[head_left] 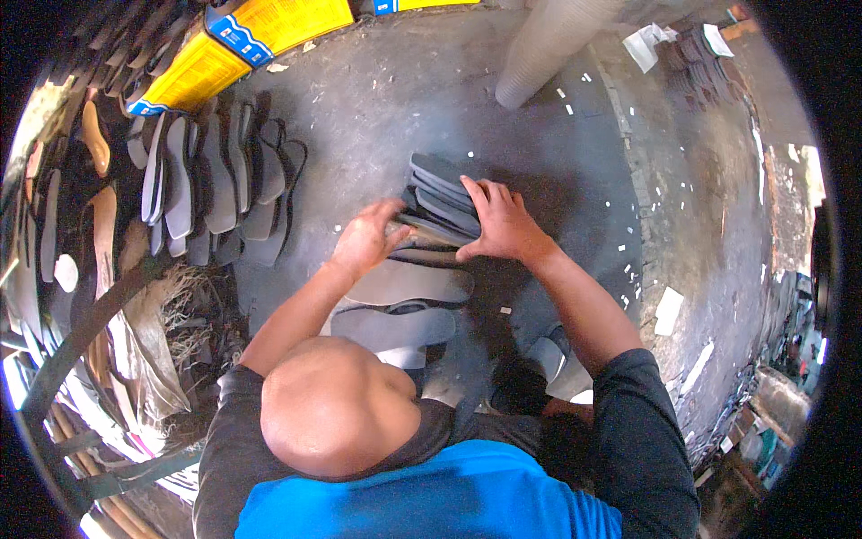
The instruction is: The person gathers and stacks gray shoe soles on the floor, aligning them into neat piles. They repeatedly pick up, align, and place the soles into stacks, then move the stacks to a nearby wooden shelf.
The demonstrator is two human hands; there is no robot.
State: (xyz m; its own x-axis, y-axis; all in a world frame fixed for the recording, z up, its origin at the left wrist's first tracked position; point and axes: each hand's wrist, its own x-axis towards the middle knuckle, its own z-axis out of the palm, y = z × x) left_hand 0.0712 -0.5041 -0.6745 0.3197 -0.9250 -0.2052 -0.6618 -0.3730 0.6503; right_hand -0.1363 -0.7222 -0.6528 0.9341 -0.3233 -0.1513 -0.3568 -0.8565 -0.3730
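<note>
A small stack of dark grey shoe soles (444,199) is between my two hands above the floor. My right hand (505,223) grips its right end, thumb at the near side and fingers over the far side. At the left end is my left hand (366,239), its fingers and thumb curled around the edges of the soles; the fingertips are partly hidden. Just below the stack, closer to my body, lie more loose soles: a brownish-grey one (409,283) and a bluish-grey one (395,329), overlapping others.
Rows of grey soles (220,184) stand at the left, beside yellow and blue boxes (283,31). A dark metal bar (90,332) crosses the lower left near frayed fibres (184,310). A thick pale post (548,54) rises at the back. White scraps (667,311) litter the grey floor (575,171).
</note>
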